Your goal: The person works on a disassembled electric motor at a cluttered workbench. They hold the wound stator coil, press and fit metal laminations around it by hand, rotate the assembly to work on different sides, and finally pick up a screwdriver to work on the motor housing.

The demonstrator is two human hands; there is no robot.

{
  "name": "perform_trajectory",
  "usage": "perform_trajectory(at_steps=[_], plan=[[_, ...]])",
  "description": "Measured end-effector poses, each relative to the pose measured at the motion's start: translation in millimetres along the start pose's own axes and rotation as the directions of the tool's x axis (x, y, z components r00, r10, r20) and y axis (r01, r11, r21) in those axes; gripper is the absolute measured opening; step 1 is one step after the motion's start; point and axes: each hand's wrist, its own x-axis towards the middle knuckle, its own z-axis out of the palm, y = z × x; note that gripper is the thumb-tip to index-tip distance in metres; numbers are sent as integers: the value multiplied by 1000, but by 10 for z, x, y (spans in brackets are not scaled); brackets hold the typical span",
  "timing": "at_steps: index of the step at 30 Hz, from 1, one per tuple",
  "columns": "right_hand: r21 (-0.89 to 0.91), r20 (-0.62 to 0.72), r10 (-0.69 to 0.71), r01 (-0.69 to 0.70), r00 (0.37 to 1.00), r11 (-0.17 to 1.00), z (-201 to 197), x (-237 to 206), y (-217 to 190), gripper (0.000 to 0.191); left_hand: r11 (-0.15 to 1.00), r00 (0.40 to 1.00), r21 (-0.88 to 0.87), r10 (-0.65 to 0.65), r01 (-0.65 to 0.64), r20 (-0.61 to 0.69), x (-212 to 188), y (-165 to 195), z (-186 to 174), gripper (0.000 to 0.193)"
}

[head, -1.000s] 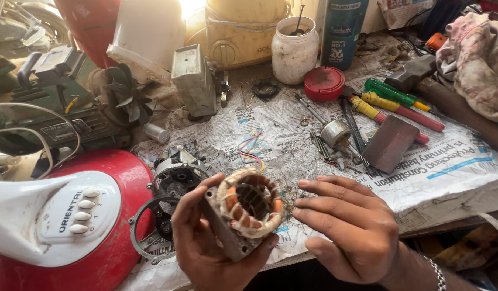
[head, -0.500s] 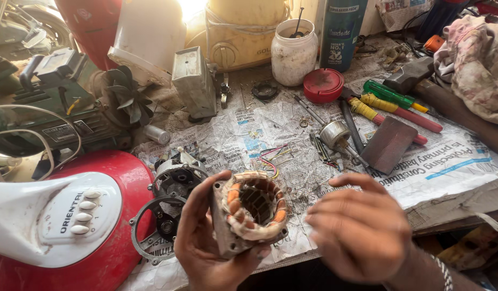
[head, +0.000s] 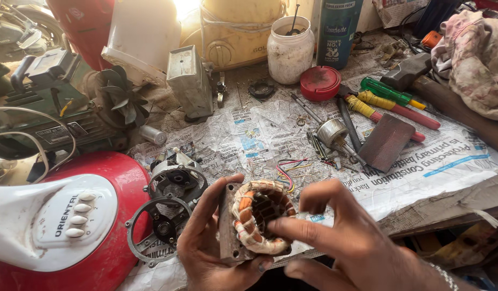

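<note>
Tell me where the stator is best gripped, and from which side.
Grip the stator by its flat metal core edges, from the left, as the left hand does. The copper windings bulge at the face and look fragile; wires exit the top, so probably avoid both.

The right hand (head: 362, 242) now reaches in, fingertip at the coil's bore. The stator (head: 254, 221) sits turned more upright than a second ago.
</note>
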Motion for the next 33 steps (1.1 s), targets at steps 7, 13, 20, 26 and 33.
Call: perform_trajectory(at_steps=[7,13,20,26,33], plan=[[380,-79,322,-270,943,885,121,-260,-27,37,949,999,317,24,-11,-38,-60,24,95,98],[540,72,399,-372,914,755,79,-241,51,17,887,970,395,230,-240,73,-90,-83,147,91],[572,92,454,-421,886,704,-21,-292,132,6,803,967,544,246,-245,72,-112,-114,180,91],[711,46,531,-401,846,578,-53,-229,124,11,814,976,543,208,-206,59,-109,-84,189,92],[570,188,465,-482,865,666,-58,-170,110,10,761,968,607,242,-231,64,-96,-69,214,89]])
